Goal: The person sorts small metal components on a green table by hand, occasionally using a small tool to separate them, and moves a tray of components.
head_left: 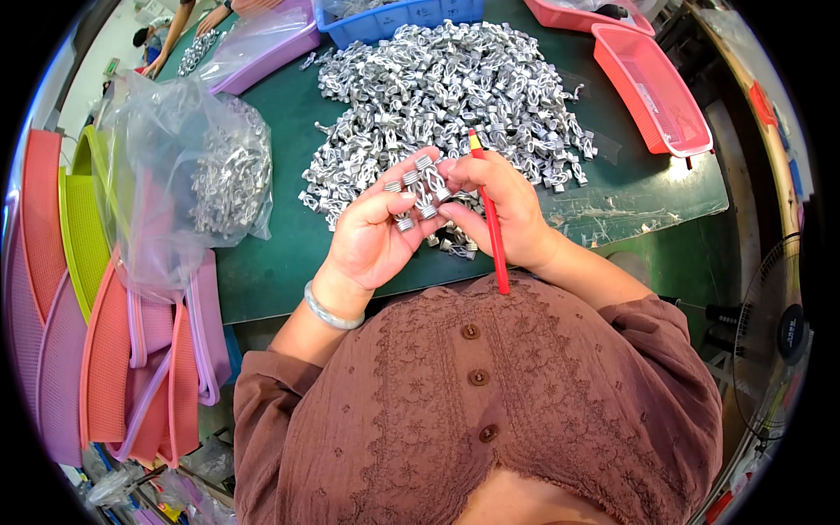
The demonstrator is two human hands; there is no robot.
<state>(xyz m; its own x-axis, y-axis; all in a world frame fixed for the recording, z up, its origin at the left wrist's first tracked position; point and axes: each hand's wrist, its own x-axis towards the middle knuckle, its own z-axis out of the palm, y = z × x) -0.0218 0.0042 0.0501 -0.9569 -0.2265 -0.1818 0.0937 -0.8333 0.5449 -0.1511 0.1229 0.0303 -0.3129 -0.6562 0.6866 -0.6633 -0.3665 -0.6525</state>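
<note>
My left hand [374, 232] holds a few small silver metal clips [418, 194] between thumb and fingers, just above the near edge of a green table [271, 262]. My right hand [500, 206] touches the same clips with its fingertips and also grips a red pencil [492, 229] that runs down along the palm toward my chest. A large heap of the same metal clips [446, 87] lies on the table right behind both hands. A pale bangle [329, 311] sits on my left wrist.
A clear plastic bag [188, 166] with more clips stands at the left. Stacked pink, orange and green baskets [114, 350] lean at the far left. A blue bin [394, 17], a purple tray [262, 44] and pink baskets [652, 87] line the far side. Another person's arms [188, 26] reach in top left. A fan [774, 341] stands right.
</note>
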